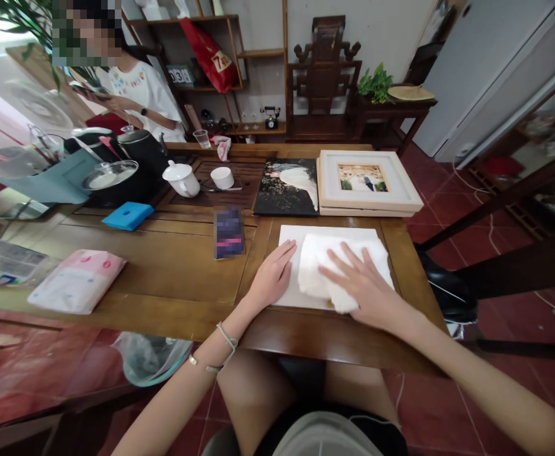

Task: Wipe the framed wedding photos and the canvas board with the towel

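A flat white rectangular board (291, 294) lies on the wooden table in front of me. My left hand (274, 273) rests along its left edge, fingers stretched out and holding nothing. On top of the board is a bunched white cloth (314, 263), soft and folded over, which hides much of the right part. My right hand (360, 278) lies flat on this cloth with its fingers spread, pressing it against the board. One corner of the cloth hangs over the board's near edge.
Behind the board lie a dark photo panel (281, 190) and a framed photo (400, 180). A phone (228, 233), blue sponge (129, 216), tissue pack (78, 278), white teapot (181, 179) and cup (221, 178) are to the left. A person (142, 88) stands at the far left.
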